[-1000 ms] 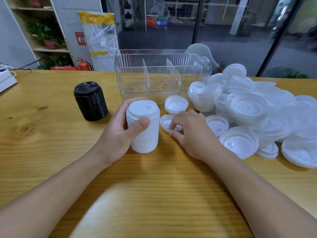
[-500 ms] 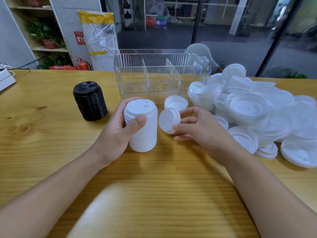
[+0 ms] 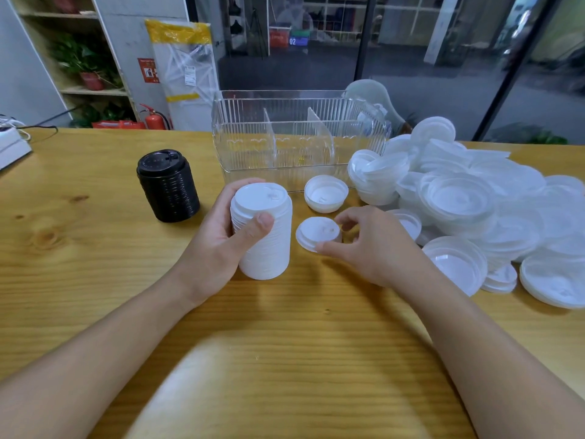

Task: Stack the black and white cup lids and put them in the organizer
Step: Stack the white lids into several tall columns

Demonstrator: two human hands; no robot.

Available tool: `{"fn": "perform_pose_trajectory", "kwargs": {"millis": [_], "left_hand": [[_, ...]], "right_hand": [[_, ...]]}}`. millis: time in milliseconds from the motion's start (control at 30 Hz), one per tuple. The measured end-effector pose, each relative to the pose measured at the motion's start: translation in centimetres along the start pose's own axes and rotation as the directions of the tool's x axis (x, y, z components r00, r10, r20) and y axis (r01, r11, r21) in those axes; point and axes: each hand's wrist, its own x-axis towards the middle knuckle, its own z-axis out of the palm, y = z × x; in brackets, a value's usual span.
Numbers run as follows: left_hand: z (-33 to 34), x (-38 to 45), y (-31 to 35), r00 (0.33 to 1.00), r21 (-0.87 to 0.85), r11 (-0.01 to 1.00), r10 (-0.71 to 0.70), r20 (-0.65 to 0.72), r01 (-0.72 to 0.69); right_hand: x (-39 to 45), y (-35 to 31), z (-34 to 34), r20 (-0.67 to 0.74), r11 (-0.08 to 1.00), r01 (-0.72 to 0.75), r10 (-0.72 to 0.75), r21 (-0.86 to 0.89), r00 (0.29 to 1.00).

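Note:
My left hand [image 3: 218, 245] is wrapped around an upright stack of white lids [image 3: 262, 229] standing on the table. Just to its right, my right hand [image 3: 370, 245] pinches a single white lid [image 3: 318, 232], top side up, between thumb and fingers. Another white lid [image 3: 326, 193] lies upside down behind it. A stack of black lids [image 3: 167, 185] stands to the left. The clear plastic organizer [image 3: 297, 144], with two dividers, sits behind and holds nothing. A large heap of loose white lids [image 3: 474, 204] covers the table on the right.
The wooden table [image 3: 95, 248] stretches to the left and toward me. A white device with a cable [image 3: 12, 147] sits at the far left edge. Shelves with plants and a fire extinguisher [image 3: 155, 118] stand beyond the table.
My right hand picked a single white lid off the table, turned it over so its top faces up, and now holds it beside the white stack. My left hand kept its hold.

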Motion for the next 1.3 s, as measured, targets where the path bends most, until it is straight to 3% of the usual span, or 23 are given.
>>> {"fn": "perform_pose_trajectory", "kwargs": {"millis": [467, 667, 800, 900, 1067, 1300], "left_hand": [[-0.3, 0.1, -0.4, 0.999, 0.0, 1.0, 0.022, 0.03, -0.022], [0.2, -0.1, -0.2, 1.0, 0.011, 1.0, 0.016, 0.022, -0.016], [1.6, -0.4, -0.2, 0.999, 0.005, 1.0, -0.001, 0.053, 0.001], [2.5, -0.7, -0.3, 0.997, -0.021, 1.0, -0.008, 0.077, 0.01], [2.8, -0.7, -0.3, 0.997, -0.042, 0.999, -0.007, 0.078, 0.01], [2.6, -0.6, -0.4, 0.997, -0.037, 0.999, -0.017, 0.081, 0.02]], "right_hand": [[0.4, -0.4, 1.6, -0.071, 0.99, 0.132, -0.128, 0.044, 0.989], [-0.1, -1.1, -0.8, -0.334, 0.919, 0.226, -0.113, 0.323, 0.936], [-0.9, -3.2, -1.0, -0.3, 0.696, 0.347, -0.194, 0.629, 0.934], [-1.7, -4.2, -0.7, -0.291, 0.695, 0.412, -0.293, 0.59, 0.911], [-2.4, -4.9, -0.1, -0.265, 0.816, 0.44, -0.361, 0.374, 0.894], [-2.1, -4.7, 0.4, -0.219, 0.819, 0.443, -0.387, 0.364, 0.896]]}}
